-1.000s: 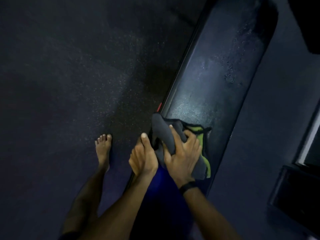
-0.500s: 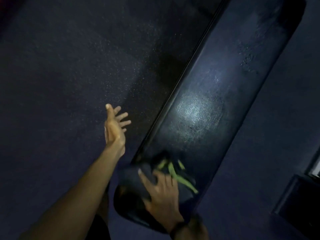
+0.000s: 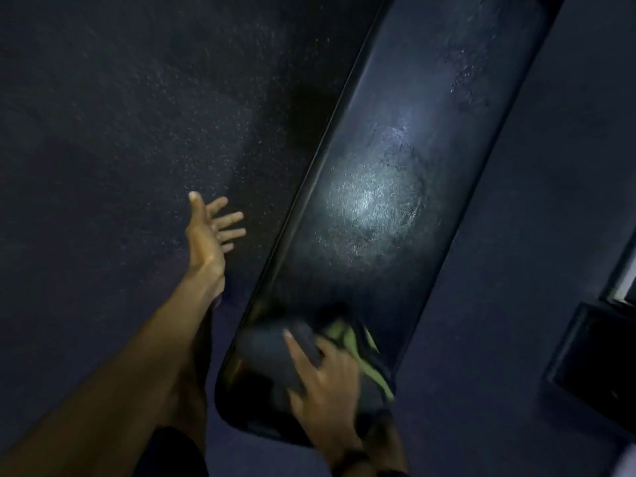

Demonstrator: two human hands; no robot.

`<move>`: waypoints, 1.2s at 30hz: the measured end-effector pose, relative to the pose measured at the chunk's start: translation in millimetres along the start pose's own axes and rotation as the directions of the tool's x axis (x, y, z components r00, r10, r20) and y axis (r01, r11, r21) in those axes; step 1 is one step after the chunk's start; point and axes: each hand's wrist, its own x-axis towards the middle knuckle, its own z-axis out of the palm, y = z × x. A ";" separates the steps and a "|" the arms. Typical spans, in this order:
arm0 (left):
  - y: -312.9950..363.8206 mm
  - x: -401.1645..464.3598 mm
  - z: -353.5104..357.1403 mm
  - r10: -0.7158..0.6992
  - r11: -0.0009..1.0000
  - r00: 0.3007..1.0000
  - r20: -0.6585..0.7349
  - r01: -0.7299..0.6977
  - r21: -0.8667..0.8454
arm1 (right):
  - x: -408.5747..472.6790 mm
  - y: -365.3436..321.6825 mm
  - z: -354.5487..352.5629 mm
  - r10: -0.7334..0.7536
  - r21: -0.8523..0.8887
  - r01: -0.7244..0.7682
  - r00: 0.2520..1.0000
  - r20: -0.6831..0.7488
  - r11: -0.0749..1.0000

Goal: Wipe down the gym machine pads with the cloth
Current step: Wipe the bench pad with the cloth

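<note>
**Black vinyl pad runs lower left to upper right, cloth at its near end**

Black and glossy, the long gym pad lies on a slant, its long axis running from the rounded near end at lower centre up to the far end at upper right. A pale sheen sits on its middle.

Speckled dark floor spreads to the left of it. A dark boxy shape stands at the right edge, well apart from the pad; what it is cannot be told.

On the near end, a dark grey cloth with green trim lies bunched. The right hand presses down on it with fingers spread, the cloth reaching out ahead of the fingertips. The left hand hovers over the floor beside the pad, fingers apart, holding nothing. Nothing on the pad blocks the cloth.
</note>
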 end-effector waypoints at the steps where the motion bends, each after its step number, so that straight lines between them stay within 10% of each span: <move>1: 1.9 0.2 -0.1 0.018 0.999 1.000 0.019 -0.019 0.030 | -14.6 26.9 -9.7 0.109 0.022 -0.109 0.994 0.002 0.994; 4: -1.8 -1.9 9.1 0.065 0.990 0.994 0.092 -0.076 0.116 | 51.1 72.0 -36.4 0.143 0.085 -0.140 0.989 -0.029 0.986; 7: -18.6 -3.7 22.2 0.059 0.981 0.985 0.160 -0.087 0.173 | 146.5 37.9 -38.1 0.438 0.247 -0.363 0.788 -0.433 0.898; 11: -28.8 -4.7 27.2 0.019 0.990 0.982 0.186 -0.044 0.134 | 41.9 -2.2 -12.6 -0.229 -0.015 0.229 0.973 -0.011 0.973; 14: -19.9 -3.4 19.0 0.019 0.980 0.982 0.190 -0.056 0.191 | -69.1 68.0 -21.1 -0.198 0.052 0.192 0.933 0.302 0.980; 17: -17.4 -0.6 14.7 0.042 0.971 0.979 0.200 -0.087 0.222 | -15.6 77.7 -45.8 0.147 0.284 -0.159 0.987 0.062 0.946; 20: -22.2 0.0 16.4 0.018 0.975 0.975 0.221 -0.066 0.210 | 87.0 42.0 -37.6 0.497 0.426 -0.340 0.798 -0.341 0.838; 23: -26.0 0.4 18.9 -0.002 0.982 0.979 0.202 -0.036 0.184 | 56.3 -6.5 -13.7 0.097 0.111 -0.076 0.975 -0.198 0.991; 26: -16.7 -0.3 17.0 -0.007 0.977 0.985 0.174 -0.031 0.213 | -37.9 -5.6 -8.3 -0.218 0.015 0.218 0.967 0.128 0.976; 30: -4.3 -2.7 10.2 0.034 0.963 0.978 0.204 -0.086 0.255 | -25.0 60.4 -20.1 0.041 0.102 -0.036 0.998 -0.043 0.994; 33: -7.1 -3.4 12.7 0.042 0.957 0.977 0.211 -0.100 0.271 | 76.0 37.8 -31.0 0.498 0.311 -0.406 0.804 -0.325 0.859; 36: -12.3 0.1 9.1 0.033 0.979 0.979 0.201 -0.072 0.193 | 85.8 -47.6 -11.1 0.133 0.129 -0.105 0.963 -0.232 0.986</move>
